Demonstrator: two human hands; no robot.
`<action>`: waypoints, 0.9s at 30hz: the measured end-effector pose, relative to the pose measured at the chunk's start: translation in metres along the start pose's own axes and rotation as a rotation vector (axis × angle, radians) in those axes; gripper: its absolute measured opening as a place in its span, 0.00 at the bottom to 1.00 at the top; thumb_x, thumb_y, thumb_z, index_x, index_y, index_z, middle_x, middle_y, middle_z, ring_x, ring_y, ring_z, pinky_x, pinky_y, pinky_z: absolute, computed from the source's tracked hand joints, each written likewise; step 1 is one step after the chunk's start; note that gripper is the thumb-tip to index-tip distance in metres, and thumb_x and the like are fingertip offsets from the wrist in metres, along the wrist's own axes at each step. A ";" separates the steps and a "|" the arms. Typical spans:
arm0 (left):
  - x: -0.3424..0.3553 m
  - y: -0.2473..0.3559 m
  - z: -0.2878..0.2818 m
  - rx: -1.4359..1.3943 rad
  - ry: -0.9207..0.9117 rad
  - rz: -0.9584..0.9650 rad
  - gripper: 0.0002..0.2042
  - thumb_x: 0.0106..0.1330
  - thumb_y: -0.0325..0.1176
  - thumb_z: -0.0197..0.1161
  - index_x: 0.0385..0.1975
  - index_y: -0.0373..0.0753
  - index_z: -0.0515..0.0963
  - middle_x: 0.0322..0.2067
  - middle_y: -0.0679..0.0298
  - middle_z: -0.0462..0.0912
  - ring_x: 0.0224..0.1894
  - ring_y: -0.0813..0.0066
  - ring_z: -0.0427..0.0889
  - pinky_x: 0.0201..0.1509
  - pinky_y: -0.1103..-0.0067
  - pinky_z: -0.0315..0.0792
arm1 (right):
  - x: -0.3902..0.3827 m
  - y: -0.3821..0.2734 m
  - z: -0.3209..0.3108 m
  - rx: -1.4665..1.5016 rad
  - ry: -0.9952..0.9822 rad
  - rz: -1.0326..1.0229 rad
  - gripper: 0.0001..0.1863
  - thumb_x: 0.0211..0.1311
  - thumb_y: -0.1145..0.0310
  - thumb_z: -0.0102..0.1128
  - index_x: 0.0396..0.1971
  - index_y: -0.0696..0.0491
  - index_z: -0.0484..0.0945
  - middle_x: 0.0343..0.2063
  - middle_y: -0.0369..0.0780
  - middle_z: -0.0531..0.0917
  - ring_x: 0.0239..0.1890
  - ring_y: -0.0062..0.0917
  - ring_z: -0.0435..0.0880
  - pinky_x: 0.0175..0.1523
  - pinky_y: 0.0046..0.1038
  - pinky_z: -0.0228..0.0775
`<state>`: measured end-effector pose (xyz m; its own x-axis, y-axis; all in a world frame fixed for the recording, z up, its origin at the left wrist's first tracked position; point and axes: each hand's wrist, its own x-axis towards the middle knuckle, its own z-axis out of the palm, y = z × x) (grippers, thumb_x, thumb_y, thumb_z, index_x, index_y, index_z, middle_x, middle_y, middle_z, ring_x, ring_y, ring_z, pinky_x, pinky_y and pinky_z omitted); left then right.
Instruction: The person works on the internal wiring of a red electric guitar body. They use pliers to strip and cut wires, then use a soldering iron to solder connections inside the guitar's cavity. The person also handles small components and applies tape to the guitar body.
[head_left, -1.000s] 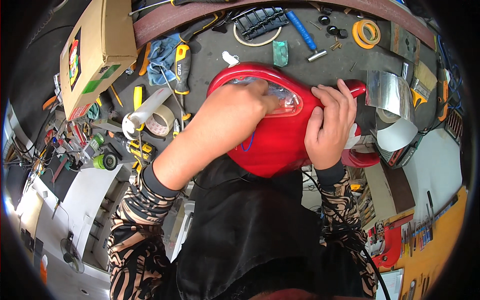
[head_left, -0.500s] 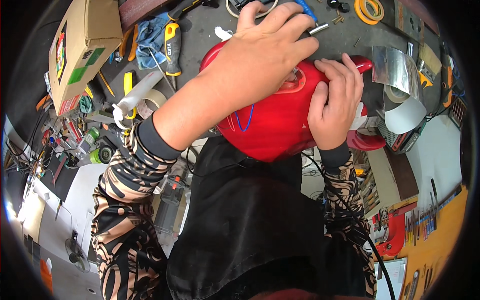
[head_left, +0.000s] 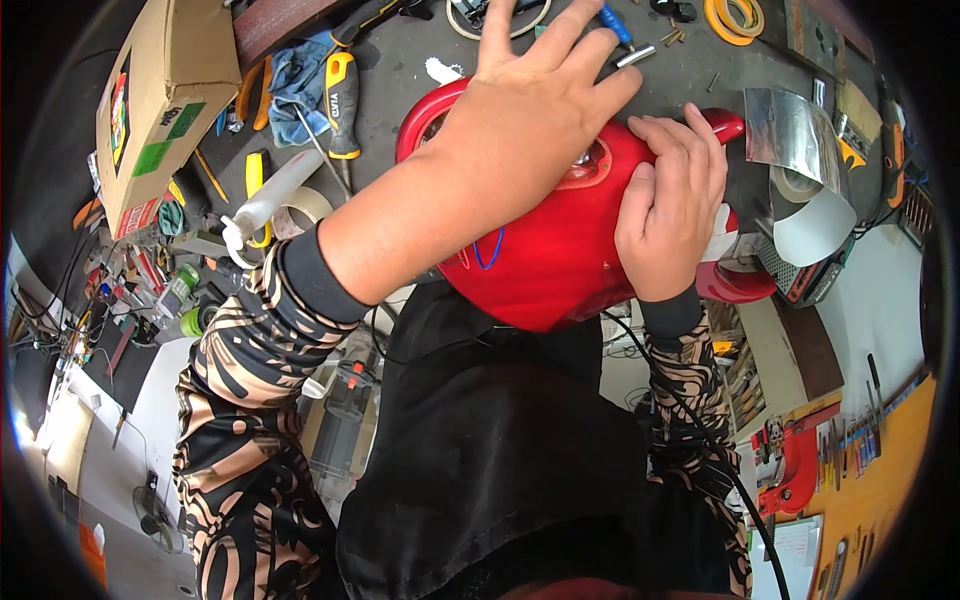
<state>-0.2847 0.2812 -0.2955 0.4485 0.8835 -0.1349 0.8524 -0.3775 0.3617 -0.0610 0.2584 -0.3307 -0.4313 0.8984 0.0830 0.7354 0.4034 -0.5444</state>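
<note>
Guitar point(head_left: 545, 270), under left grip point(head_left: 535, 115), under right grip point(head_left: 665, 215)

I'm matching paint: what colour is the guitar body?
The guitar body is glossy red, seen best in the head view.

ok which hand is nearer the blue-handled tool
Left. The left hand spreads just left of the blue-handled tool; the right hand lies farther off, on the red guitar body.

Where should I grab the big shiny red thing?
Probably the slim, rounded tip of the red thing, coming from the far side, away from the person. It sticks out past the right hand, narrow enough to wrap around, and the silver sheet sits close on its right.
</note>
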 end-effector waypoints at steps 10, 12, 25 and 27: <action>-0.007 -0.003 0.010 0.019 0.078 -0.029 0.21 0.74 0.36 0.65 0.65 0.39 0.75 0.65 0.50 0.75 0.81 0.47 0.67 0.82 0.29 0.51 | 0.001 -0.001 0.003 -0.007 -0.004 -0.002 0.23 0.68 0.76 0.58 0.62 0.47 0.83 0.61 0.39 0.85 0.78 0.48 0.73 0.83 0.61 0.54; -0.003 -0.001 0.009 0.028 0.057 -0.051 0.21 0.74 0.36 0.65 0.65 0.39 0.75 0.64 0.49 0.75 0.80 0.47 0.68 0.82 0.29 0.50 | 0.001 -0.001 0.003 -0.010 -0.001 0.000 0.23 0.68 0.76 0.58 0.62 0.47 0.83 0.61 0.39 0.85 0.78 0.48 0.74 0.83 0.61 0.54; -0.030 -0.041 0.010 -0.015 0.277 0.450 0.06 0.73 0.37 0.65 0.46 0.52 0.83 0.57 0.65 0.79 0.77 0.63 0.72 0.87 0.38 0.55 | 0.002 0.000 0.005 -0.055 0.027 -0.077 0.21 0.69 0.77 0.57 0.60 0.52 0.84 0.59 0.42 0.85 0.74 0.51 0.76 0.80 0.53 0.61; -0.025 -0.053 0.007 0.012 0.234 0.554 0.08 0.73 0.38 0.66 0.48 0.54 0.87 0.60 0.68 0.80 0.80 0.64 0.70 0.88 0.39 0.56 | 0.002 0.000 0.006 -0.059 0.031 -0.083 0.21 0.69 0.77 0.57 0.60 0.52 0.84 0.58 0.42 0.85 0.74 0.51 0.76 0.80 0.53 0.61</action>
<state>-0.3388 0.2770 -0.3176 0.7568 0.5918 0.2776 0.5125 -0.8008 0.3099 -0.0649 0.2588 -0.3351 -0.4768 0.8658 0.1519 0.7276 0.4857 -0.4845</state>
